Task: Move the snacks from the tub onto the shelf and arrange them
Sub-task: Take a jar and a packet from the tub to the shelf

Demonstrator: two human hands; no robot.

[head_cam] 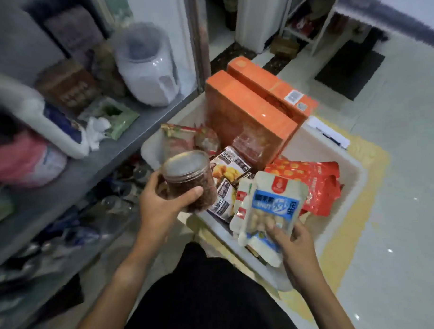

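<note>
Shelf: grey, to the left of the tub, already carrying a white jug, a brown box, a green packet and a big white container. The bare strip along its front edge, nearest the tub, looks to me like the best landing place.

Left hand: my fingers and thumb are wrapped round the clear jar, which I hold just above the tub's left edge, between tub and shelf.

Jar: lid up, dark snack inside, tipped a little toward me. I judge it should go up first. I would keep it upright, set its base flat on the shelf, and let go only once it sits steady, clear of the green packet.

Tub: white, on a yellow mat, far from emptied. Inside stand two orange boxes at its back; red packets lie on its right side and printed pouches in its middle.

Right hand: my thumb and fingers pinch the lower corner of the blue nut pouch, lifted over the tub's near rim. More white pouches sit just behind it; I cannot tell whether I hold those too.

Pouch: limp and slick by the look of it, so a corner pinch may slip. I would take a fuller hold before carrying it left, and stand it against something stiff on the shelf.
</note>
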